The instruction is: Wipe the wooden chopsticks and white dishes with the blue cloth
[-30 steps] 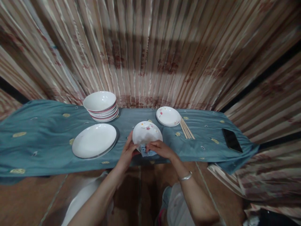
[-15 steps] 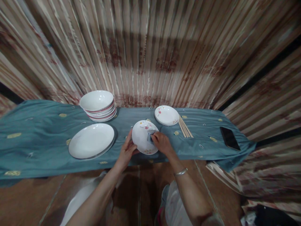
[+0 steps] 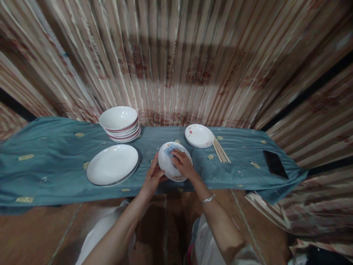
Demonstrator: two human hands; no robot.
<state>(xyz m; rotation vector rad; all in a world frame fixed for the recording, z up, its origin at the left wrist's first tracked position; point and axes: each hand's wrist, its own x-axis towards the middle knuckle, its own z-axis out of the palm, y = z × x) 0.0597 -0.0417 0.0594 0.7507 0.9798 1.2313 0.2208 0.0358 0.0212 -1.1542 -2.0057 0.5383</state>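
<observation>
My left hand grips the left rim of a small white plate with a floral edge, holding it above the near part of the cloth-covered table. Over the plate's face, my right hand presses a thin blue cloth against the upper part of the surface. Its fingers lie over the cloth and partly hide it. To the right, behind the held plate, sits a short stack of similar floral plates. Several wooden chopsticks lie beside that stack.
Large oval plates are stacked at the left front of the table. Behind them stands a stack of bowls with red bands. A black phone lies at the right end of the teal tablecloth. A pleated curtain hangs behind.
My right hand has moved the blue cloth from the plate's right middle up to its upper left, and the fingers have spread. My left hand keeps its hold. The view has shifted slightly.
</observation>
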